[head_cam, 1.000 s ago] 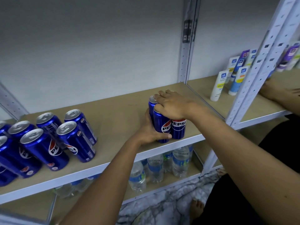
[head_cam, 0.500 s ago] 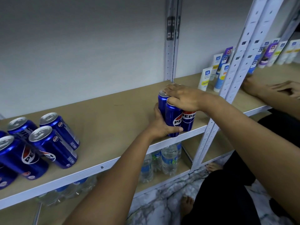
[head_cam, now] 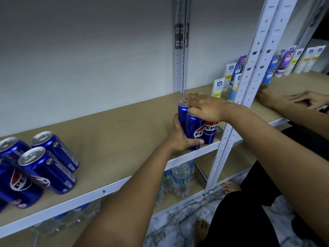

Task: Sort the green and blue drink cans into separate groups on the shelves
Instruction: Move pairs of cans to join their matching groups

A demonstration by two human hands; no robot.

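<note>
- Our left hand [head_cam: 179, 138] wraps from the near left around a cluster of upright blue cans [head_cam: 195, 127], fingers curled along the base of the nearest can.
- Our right hand [head_cam: 204, 108] lies flat, palm down, across the can tops, fingers spread rather than gripping round any single can.
- Between our hands we see three cans touching one another, standing at the front right corner of the shelf [head_cam: 110, 139], just beside the white upright post [head_cam: 238, 111].
- Well to the left of our left hand, a second group of blue cans [head_cam: 44, 164] stands on the same shelf, close together.
- Below our hands, water bottles [head_cam: 180, 179] stand on the lower shelf.
- Beyond our right hand, tubes [head_cam: 231, 72] line the neighbouring shelf, where another person's hands [head_cam: 284, 102] rest.
</note>
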